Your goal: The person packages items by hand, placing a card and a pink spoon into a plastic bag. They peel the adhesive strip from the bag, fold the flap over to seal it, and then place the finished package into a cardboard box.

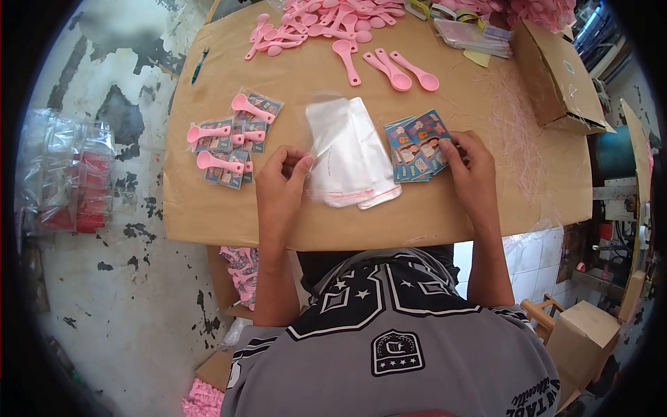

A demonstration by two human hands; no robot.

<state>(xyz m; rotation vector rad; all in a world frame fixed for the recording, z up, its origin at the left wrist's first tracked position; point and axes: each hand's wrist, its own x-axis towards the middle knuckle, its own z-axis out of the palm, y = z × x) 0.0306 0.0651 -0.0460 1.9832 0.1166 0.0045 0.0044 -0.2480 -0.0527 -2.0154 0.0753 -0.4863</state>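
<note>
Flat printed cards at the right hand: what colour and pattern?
The rectangular cards are mostly blue with small multicoloured pictures; best seen in the head view.

Left of the right hand [471, 163], the printed square cards [419, 148] show blue, pink and orange pictures. Beyond both hands, the plastic measuring spoons [347, 62] are plain pink.

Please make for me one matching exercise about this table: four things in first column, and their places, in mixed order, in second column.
Things
1. Pen
2. Clear bags
3. Loose printed cards
4. Large spoon heap

Places
A. Touched by the right hand
B. Far side of the table
C. Near the table's left edge
D. Between the hands

Pairs: 1-C, 2-D, 3-A, 4-B
</note>
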